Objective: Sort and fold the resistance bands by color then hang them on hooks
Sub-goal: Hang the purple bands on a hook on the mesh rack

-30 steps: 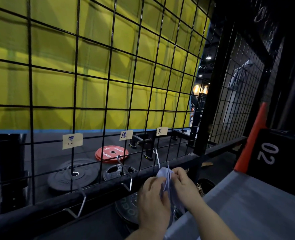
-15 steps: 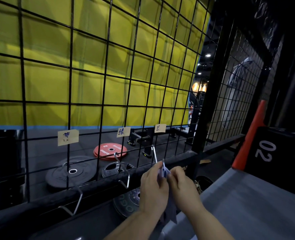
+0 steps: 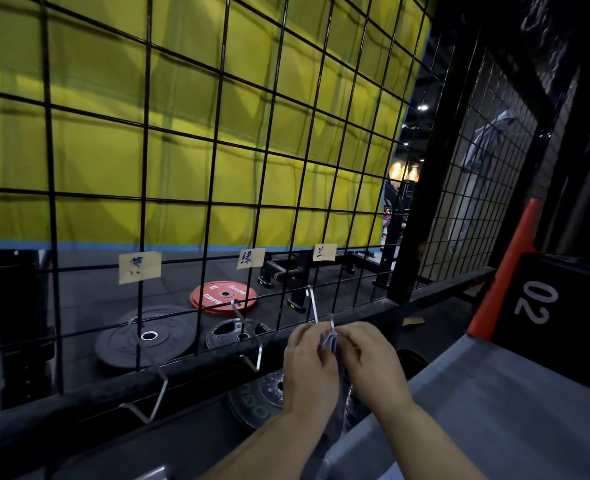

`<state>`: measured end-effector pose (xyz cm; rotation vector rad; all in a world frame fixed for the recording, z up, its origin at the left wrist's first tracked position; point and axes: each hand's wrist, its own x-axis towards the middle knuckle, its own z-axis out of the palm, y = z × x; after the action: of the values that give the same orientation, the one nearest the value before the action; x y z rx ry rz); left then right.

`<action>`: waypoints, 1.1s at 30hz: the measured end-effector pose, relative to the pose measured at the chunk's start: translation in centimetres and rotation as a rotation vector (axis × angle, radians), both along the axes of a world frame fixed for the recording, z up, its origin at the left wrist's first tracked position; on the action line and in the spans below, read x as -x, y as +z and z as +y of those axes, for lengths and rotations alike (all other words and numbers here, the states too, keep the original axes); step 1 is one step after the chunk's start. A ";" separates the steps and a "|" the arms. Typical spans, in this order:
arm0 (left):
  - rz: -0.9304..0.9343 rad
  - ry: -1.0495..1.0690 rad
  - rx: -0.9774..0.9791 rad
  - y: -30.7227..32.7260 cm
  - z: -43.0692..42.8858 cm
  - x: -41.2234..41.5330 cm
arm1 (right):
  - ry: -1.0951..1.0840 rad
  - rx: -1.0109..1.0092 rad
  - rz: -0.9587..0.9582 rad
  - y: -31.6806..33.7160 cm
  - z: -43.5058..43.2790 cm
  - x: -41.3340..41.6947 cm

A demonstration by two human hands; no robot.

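At the rightmost hook, left hand and right hand pinch the pale band at its top; seemingly light and limp, best held by the fold

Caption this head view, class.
Left hand and right hand pinch a pale-blue folded resistance band at a silver metal hook.

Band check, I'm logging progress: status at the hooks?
Left hand and right hand both pinch the pale band. Held at tip of rightmost hook, not clearly hung. Hook otherwise bare.
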<state>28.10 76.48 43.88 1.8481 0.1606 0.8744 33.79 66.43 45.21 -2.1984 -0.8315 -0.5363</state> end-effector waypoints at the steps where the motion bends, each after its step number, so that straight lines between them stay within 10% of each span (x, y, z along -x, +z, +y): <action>1: -0.002 0.000 0.003 0.0 0.0 0.0 | 0.003 0.002 -0.030 0.1 0.0 -0.2; 23: 0.003 -0.074 0.363 1.1 -0.2 -0.2 | -0.058 0.035 0.038 2.3 0.3 -0.5; 33: 0.019 -0.084 0.361 0.3 0.0 -0.5 | -0.093 0.137 -0.238 -1.1 0.3 0.6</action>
<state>28.60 76.45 44.18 1.5154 0.2347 0.7178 33.15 66.76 44.15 -2.3374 -0.9161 -0.8213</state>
